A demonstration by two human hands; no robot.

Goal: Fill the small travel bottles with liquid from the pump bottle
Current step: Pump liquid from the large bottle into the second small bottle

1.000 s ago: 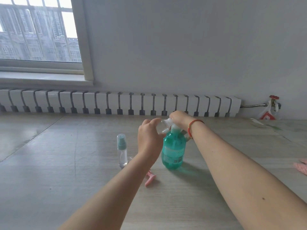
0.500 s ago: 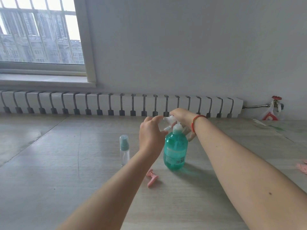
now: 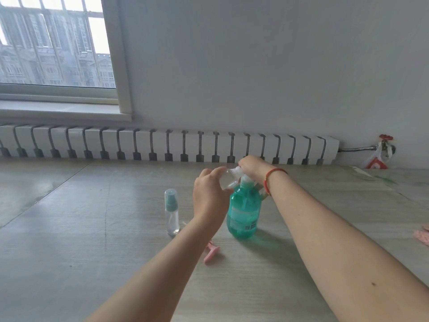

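Observation:
A teal pump bottle [image 3: 243,213] stands upright on the pale wooden surface. My right hand [image 3: 251,167] lies on top of its white pump head, fingers curled over it. My left hand [image 3: 210,194] holds a small clear travel bottle [image 3: 226,178] up against the pump spout; most of that bottle is hidden by my fingers. A second small clear travel bottle [image 3: 172,212] with a teal spray cap stands upright to the left, apart from both hands.
A pink plastic piece [image 3: 211,252] lies on the surface under my left forearm. A white radiator [image 3: 162,145] runs along the wall behind. Something pink [image 3: 422,237] lies at the right edge. A red valve [image 3: 385,138] sits at the far right.
Both hands stay at the pump bottle's top. The view has shifted slightly, so everything sits a little further right and lower in the frame.

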